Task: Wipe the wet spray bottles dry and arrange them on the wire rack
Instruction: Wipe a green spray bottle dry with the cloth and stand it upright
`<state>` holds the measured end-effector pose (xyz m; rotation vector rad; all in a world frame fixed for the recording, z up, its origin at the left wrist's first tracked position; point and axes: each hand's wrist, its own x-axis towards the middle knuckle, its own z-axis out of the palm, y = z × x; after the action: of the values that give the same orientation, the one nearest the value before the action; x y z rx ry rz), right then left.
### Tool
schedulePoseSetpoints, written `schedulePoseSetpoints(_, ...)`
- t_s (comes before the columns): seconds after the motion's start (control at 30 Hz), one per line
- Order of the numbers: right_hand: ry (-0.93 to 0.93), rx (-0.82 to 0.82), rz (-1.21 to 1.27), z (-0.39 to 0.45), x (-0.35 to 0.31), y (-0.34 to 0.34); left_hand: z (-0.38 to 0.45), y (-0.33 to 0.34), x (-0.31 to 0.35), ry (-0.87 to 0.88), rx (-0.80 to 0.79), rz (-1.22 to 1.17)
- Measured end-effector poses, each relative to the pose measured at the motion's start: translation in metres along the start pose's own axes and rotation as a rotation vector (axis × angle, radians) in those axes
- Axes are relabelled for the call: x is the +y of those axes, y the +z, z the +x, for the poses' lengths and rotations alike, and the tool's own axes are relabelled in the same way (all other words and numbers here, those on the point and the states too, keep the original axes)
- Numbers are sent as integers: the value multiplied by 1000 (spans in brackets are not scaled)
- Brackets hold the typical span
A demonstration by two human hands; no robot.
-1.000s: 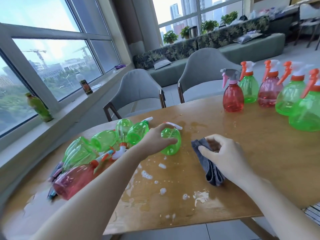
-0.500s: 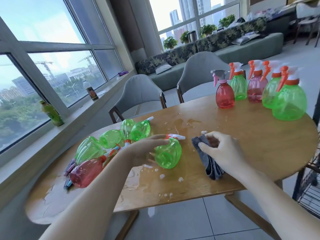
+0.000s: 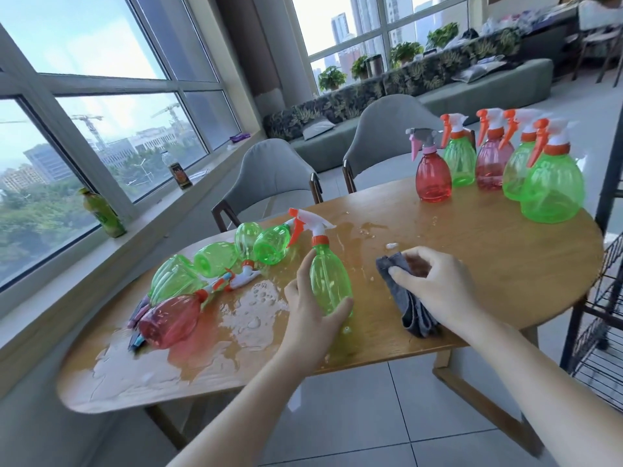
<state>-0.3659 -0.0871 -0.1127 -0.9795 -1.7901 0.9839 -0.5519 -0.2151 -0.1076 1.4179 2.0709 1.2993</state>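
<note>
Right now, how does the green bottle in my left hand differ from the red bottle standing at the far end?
The green bottle is slim, with a white-and-orange sprayer; the left hand holds it. The red bottle is rounder, has a grey-and-pink sprayer and stands free. Both are translucent and upright.

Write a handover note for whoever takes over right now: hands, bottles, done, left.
Left hand grips a green spray bottle, upright, nozzle up, above the wet table.
Right hand holds the grey cloth bunched on the table; cloth and bottle are apart.
Pile of bottles lies on its side in the puddle at the left end: several green, one red.
Five bottles stand upright at the far right end, two red, three green.
Wire rack is at the right edge; no bottles visible on it.
Done: none racked.
Left: wipe the held bottle, then the pile, and rack everything.
</note>
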Motion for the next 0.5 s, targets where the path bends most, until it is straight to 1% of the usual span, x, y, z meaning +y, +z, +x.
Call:
schedulePoseSetpoints(0.1,88,-105,327,-10,-9,5,-16,17,5,28,138,7)
schedulePoseSetpoints(0.2,231,-307,676,-19,-23,5,-17,25,6,1,192,-9)
schedulePoseSetpoints(0.27,257,-399,736,-21,-27,4,-16,29,5,-7,185,17)
schedulePoseSetpoints(0.33,259,-451,721,-22,-29,3,-15,29,4,1,149,60)
schedulePoseSetpoints(0.4,261,-460,712,-20,-29,2,-15,26,1,28,83,64)
schedulePoseSetpoints(0.5,275,-448,715,-15,-30,-1,-14,15,-5,137,18,54)
